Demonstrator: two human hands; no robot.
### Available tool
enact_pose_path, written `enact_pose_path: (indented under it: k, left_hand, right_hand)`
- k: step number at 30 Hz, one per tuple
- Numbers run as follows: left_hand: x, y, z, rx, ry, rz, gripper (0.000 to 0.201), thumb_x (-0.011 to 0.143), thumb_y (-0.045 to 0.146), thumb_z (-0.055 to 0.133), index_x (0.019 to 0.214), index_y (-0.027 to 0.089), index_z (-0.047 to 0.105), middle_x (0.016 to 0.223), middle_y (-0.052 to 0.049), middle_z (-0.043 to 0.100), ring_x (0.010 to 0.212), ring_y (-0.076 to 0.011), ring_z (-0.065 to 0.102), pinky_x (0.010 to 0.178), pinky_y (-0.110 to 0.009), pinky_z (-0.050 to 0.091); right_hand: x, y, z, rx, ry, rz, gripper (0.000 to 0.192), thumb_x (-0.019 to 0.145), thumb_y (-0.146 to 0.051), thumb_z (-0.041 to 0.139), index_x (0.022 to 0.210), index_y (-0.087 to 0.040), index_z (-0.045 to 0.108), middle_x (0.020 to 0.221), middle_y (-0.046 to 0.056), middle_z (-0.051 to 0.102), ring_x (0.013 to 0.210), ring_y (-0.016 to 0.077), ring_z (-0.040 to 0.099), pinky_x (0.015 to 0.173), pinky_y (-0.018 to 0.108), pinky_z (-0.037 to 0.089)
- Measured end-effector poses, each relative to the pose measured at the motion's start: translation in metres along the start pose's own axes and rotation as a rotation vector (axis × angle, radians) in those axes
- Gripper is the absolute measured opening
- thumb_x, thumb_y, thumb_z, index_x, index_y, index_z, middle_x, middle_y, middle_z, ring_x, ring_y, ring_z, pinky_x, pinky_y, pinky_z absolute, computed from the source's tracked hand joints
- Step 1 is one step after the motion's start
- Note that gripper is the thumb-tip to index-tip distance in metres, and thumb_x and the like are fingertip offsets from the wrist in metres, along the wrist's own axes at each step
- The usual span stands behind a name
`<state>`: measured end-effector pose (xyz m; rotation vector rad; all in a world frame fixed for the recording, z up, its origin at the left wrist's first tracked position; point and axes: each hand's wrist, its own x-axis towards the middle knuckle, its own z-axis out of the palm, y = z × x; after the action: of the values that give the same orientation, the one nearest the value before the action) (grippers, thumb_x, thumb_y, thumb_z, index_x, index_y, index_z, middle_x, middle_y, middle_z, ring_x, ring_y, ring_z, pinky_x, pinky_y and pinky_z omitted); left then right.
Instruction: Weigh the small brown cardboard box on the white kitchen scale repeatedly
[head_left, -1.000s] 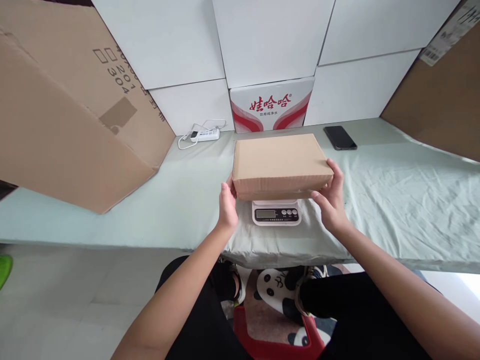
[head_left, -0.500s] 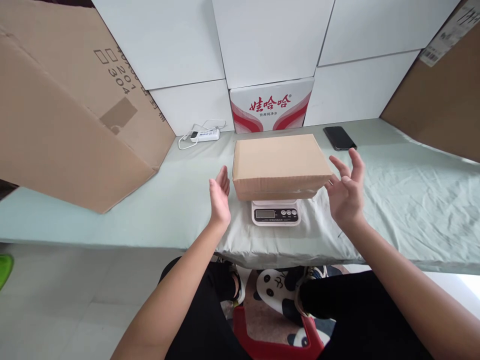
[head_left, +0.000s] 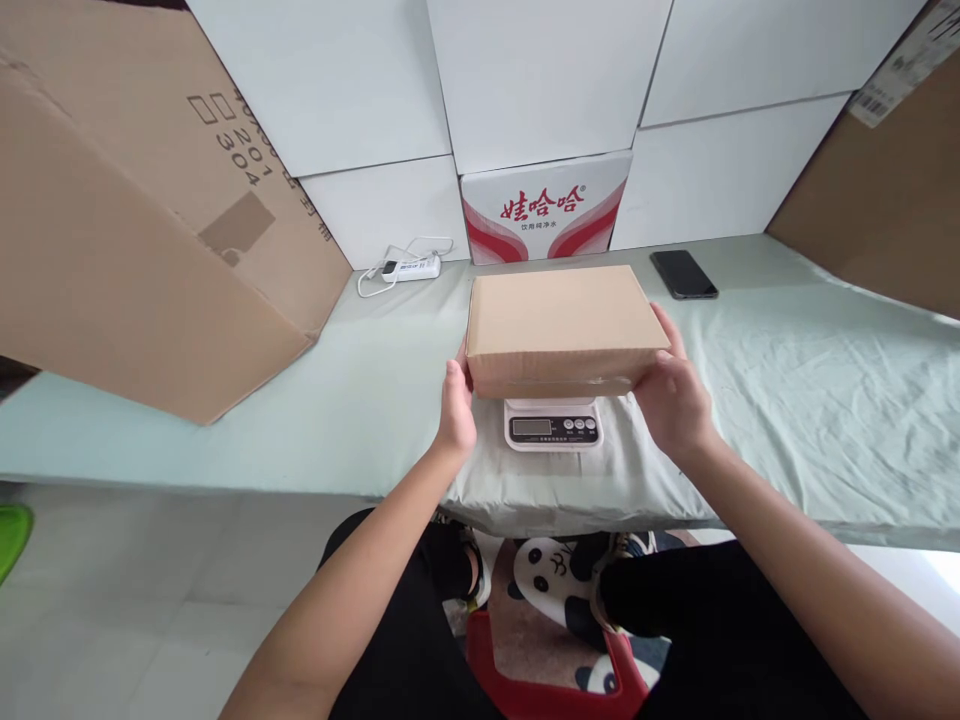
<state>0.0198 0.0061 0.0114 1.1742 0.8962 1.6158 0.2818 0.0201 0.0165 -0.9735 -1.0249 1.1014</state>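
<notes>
A flat brown cardboard box (head_left: 559,325) rests on a small white digital scale (head_left: 553,426), whose display and buttons show below the box's front edge. My left hand (head_left: 456,406) presses against the box's left side. My right hand (head_left: 673,396) grips its right front corner, fingers along the right side. Both hands hold the box from either side. The scale stands on a table covered with a pale green cloth (head_left: 787,390).
A black phone (head_left: 683,274) lies behind the box to the right. A white power strip (head_left: 409,268) with its cord sits at the back left. A large tilted carton (head_left: 142,220) fills the left side. White boxes and a red-and-white printed box (head_left: 545,212) line the back.
Half a second ago both hands were open and off the box. They have now closed back in on its two sides, as they were one second ago.
</notes>
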Motion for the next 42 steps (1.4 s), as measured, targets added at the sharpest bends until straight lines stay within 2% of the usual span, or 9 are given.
enact_pose_path:
  k: [7, 12, 16, 22, 28, 31, 35, 38, 42]
  left_hand:
    - [0.018, -0.003, 0.007, 0.003, -0.019, 0.091, 0.093, 0.095, 0.095, 0.043, 0.155, 0.027, 0.066, 0.167, -0.011, 0.064, 0.174, -0.0348, 0.035, 0.143, -0.050, 0.033]
    - [0.058, -0.017, 0.008, 0.024, -0.064, 0.163, 0.090, 0.094, 0.094, 0.046, 0.157, 0.032, 0.065, 0.173, -0.004, 0.059, 0.177, -0.0305, 0.028, 0.146, -0.047, 0.025]
    - [0.098, -0.034, 0.006, 0.009, -0.071, 0.189, 0.085, 0.094, 0.091, 0.052, 0.150, 0.030, 0.071, 0.171, -0.005, 0.062, 0.176, -0.0302, 0.031, 0.145, -0.045, 0.027]
    - [0.135, -0.072, -0.005, -0.028, -0.027, 0.103, 0.070, 0.103, 0.080, 0.050, 0.142, 0.026, 0.073, 0.165, -0.006, 0.067, 0.170, -0.0313, 0.043, 0.141, -0.049, 0.035]
    - [0.139, -0.099, -0.011, -0.044, -0.041, -0.022, 0.074, 0.104, 0.081, 0.047, 0.139, 0.022, 0.074, 0.166, -0.009, 0.066, 0.169, -0.0341, 0.045, 0.138, -0.046, 0.041]
    - [0.139, -0.090, -0.017, -0.005, 0.026, -0.091, 0.078, 0.107, 0.079, 0.040, 0.148, 0.020, 0.070, 0.177, -0.010, 0.053, 0.173, -0.0297, 0.036, 0.141, -0.042, 0.034]
    - [0.137, -0.065, -0.032, 0.057, 0.151, -0.126, 0.080, 0.111, 0.072, 0.026, 0.168, 0.021, 0.051, 0.189, -0.006, 0.026, 0.178, -0.0202, 0.021, 0.144, -0.036, 0.020]
    - [0.131, -0.055, -0.038, 0.089, 0.159, -0.152, 0.079, 0.111, 0.072, 0.023, 0.169, 0.026, 0.050, 0.189, -0.004, 0.028, 0.177, -0.0195, 0.021, 0.145, -0.040, 0.018]
    - [0.124, -0.063, -0.031, 0.089, 0.141, -0.230, 0.072, 0.110, 0.073, 0.031, 0.159, 0.030, 0.063, 0.181, -0.003, 0.045, 0.175, -0.0244, 0.031, 0.145, -0.047, 0.023]
  right_hand:
    - [0.015, -0.014, 0.017, 0.020, 0.034, -0.128, 0.077, 0.079, -0.048, 0.076, 0.154, -0.044, 0.058, 0.162, -0.004, 0.065, 0.168, 0.0309, 0.044, 0.129, 0.056, 0.055]
    - [0.049, -0.017, 0.021, -0.005, 0.027, -0.233, 0.076, 0.083, -0.058, 0.072, 0.156, -0.045, 0.055, 0.164, -0.005, 0.063, 0.168, 0.0304, 0.045, 0.128, 0.048, 0.056]
    - [0.092, 0.004, 0.021, -0.114, 0.028, -0.270, 0.085, 0.084, -0.068, 0.070, 0.163, -0.049, 0.047, 0.167, -0.005, 0.060, 0.166, 0.0333, 0.047, 0.129, 0.053, 0.054]
    - [0.134, 0.051, 0.026, -0.111, 0.022, -0.226, 0.079, 0.088, -0.068, 0.065, 0.162, -0.045, 0.048, 0.168, -0.005, 0.061, 0.165, 0.0274, 0.048, 0.138, 0.053, 0.043]
    - [0.136, 0.064, 0.022, -0.101, 0.021, -0.094, 0.086, 0.083, -0.060, 0.070, 0.164, -0.041, 0.045, 0.168, -0.004, 0.060, 0.165, 0.0285, 0.049, 0.139, 0.055, 0.041]
    - [0.139, 0.059, 0.014, -0.067, 0.013, -0.047, 0.086, 0.089, -0.063, 0.066, 0.168, -0.043, 0.038, 0.166, -0.002, 0.062, 0.157, 0.0280, 0.057, 0.131, 0.052, 0.052]
    - [0.141, 0.053, 0.004, -0.015, 0.015, -0.038, 0.079, 0.096, -0.070, 0.059, 0.167, -0.049, 0.032, 0.177, -0.005, 0.052, 0.148, 0.0246, 0.066, 0.124, 0.048, 0.056]
    - [0.137, 0.057, 0.004, -0.008, 0.013, -0.003, 0.084, 0.088, -0.078, 0.065, 0.163, -0.049, 0.043, 0.173, -0.007, 0.057, 0.151, 0.0285, 0.064, 0.126, 0.051, 0.056]
    - [0.132, 0.070, 0.013, -0.025, 0.023, -0.037, 0.080, 0.083, -0.074, 0.068, 0.155, -0.043, 0.053, 0.167, -0.008, 0.063, 0.162, 0.0285, 0.053, 0.135, 0.055, 0.050]
